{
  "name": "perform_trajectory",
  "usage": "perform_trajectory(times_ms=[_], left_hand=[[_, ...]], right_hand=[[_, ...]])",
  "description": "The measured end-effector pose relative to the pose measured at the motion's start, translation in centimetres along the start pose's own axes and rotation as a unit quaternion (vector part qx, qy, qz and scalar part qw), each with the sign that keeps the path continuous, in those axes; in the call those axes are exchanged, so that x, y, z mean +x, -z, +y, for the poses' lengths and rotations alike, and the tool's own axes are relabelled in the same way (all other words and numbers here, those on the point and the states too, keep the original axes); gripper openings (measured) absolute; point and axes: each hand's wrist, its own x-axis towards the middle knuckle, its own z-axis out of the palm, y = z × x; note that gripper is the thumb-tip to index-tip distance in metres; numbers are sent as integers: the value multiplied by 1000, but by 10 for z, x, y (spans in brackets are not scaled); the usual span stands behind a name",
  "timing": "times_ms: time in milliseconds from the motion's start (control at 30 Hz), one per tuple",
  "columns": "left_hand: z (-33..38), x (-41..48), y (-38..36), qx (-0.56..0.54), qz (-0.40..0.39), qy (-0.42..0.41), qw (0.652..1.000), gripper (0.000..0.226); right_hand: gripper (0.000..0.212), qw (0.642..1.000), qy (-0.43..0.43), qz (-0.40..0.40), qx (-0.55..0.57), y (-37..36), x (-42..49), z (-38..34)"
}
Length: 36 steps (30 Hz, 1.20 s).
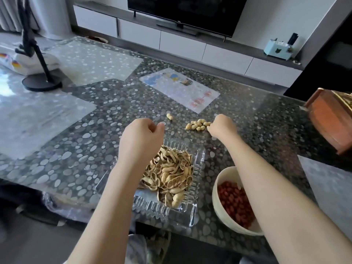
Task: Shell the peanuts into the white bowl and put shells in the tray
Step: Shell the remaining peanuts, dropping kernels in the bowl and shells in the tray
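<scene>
A small heap of unshelled peanuts lies on the pebble-patterned table, with one stray peanut further left. My right hand rests at the heap's right edge, fingertips curled onto the nearest peanuts. My left hand hovers above the far end of the clear glass tray, fingers loosely curled, nothing visible in it. The tray holds a pile of empty shells. The white bowl at the near right holds red-skinned kernels; my right forearm crosses over it.
A wooden box stands at the right table edge. A black stand sits far left, and a printed plastic mat lies beyond the peanuts. A TV cabinet runs along the back wall.
</scene>
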Motion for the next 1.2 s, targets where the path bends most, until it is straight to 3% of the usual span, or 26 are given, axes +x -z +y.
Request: perform_trajectory(times_ms=[200, 300, 367, 433, 533, 600, 767, 833, 933, 1067, 1200], left_hand=[[2, 6, 0, -3, 8, -9, 1000, 43], [5, 6, -3, -2, 7, -22, 1000, 41], [9, 3, -6, -18, -1, -36, 999, 39], [15, -5, -9, -49, -17, -49, 997, 37], [25, -20, -15, -130, -90, -50, 986, 39], [31, -30, -19, -192, -148, -43, 969, 45], [46, -57, -29, -214, -281, -85, 932, 32], [55, -66, -36, -273, -353, -70, 892, 26], [57, -72, -41, -372, -411, 6, 833, 29], [70, -87, -52, -473, -440, 90, 758, 23], [76, -93, -60, -501, -408, 102, 756, 23]], right_hand=[[31, 998, 11, 11, -67, -15, 11, -7], [24, 999, 21, 19, -40, -6, 4, -6], [16, 998, 25, 28, 40, 8, -5, -2], [8, 978, 67, 26, 195, 22, -24, 5], [12, 886, 134, -23, 443, 41, -79, 21], [12, 854, 150, -46, 495, 49, -118, 33], [13, 859, 171, -45, 481, 54, -177, 74], [9, 862, 164, -15, 480, 55, -188, 94], [19, 828, 155, 14, 539, 50, -196, 104], [31, 814, 149, 64, 558, 47, -200, 111], [30, 802, 153, 50, 575, 47, -199, 116]])
